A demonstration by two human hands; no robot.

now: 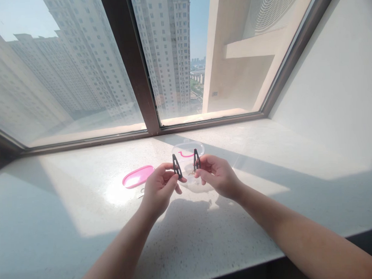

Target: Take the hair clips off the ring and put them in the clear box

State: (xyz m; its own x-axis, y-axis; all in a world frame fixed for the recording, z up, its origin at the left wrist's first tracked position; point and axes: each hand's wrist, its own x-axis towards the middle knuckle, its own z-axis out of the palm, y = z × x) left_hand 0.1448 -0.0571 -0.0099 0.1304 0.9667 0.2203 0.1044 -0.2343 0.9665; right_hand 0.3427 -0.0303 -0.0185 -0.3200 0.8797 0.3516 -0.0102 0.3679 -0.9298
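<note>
Between the thumb and fingers of my left hand (163,183) is a black snap hair clip (176,166), held upright with its narrow end up. My right hand (219,175) pinches a second black snap hair clip (196,159) in the same way, a short gap apart from the first. Behind both clips stands a clear plastic box (188,148) with a pink curved strip (186,154) on it. Small thin items, too small to name, show between the hands. To the left lies a pink oval lid or tray (139,176), close to my left hand.
The speckled white windowsill (189,237) bears everything, its front edge at the lower right. A small metallic item (141,193) lies partly hidden beside my left wrist. A brown window frame (151,112) closes off the back, and a white wall (333,85) stands at the right.
</note>
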